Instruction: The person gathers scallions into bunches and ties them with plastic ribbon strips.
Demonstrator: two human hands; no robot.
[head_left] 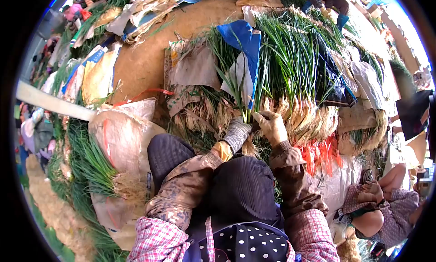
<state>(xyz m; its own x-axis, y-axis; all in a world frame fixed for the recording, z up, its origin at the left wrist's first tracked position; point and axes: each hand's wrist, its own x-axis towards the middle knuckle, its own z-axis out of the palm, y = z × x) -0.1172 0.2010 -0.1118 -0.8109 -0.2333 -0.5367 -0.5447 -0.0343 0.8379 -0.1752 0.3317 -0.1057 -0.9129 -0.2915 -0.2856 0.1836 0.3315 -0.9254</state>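
Observation:
My left hand (238,134), in a grey knit glove, is closed around the pale lower stalks of a few scallions (245,113). Their green leaves reach away from me, in front of a blue and white sheet (245,39). Close beside it, my right hand (272,127) wears a tan glove, its thumb and fingers drawn together at the stalks' base. What lies between those fingertips is too small to make out. Just beyond both hands, a thick row of scallions (288,58) lies with its stringy roots (302,119) toward me.
Red plastic strips (320,155) hang below the roots on the right. At left, another scallion bunch (97,164) rests against a pale sack (122,135). A seated person (386,203) is at lower right, and another person (329,1) is at the top. Sheets of sacking (197,64) cover some scallions.

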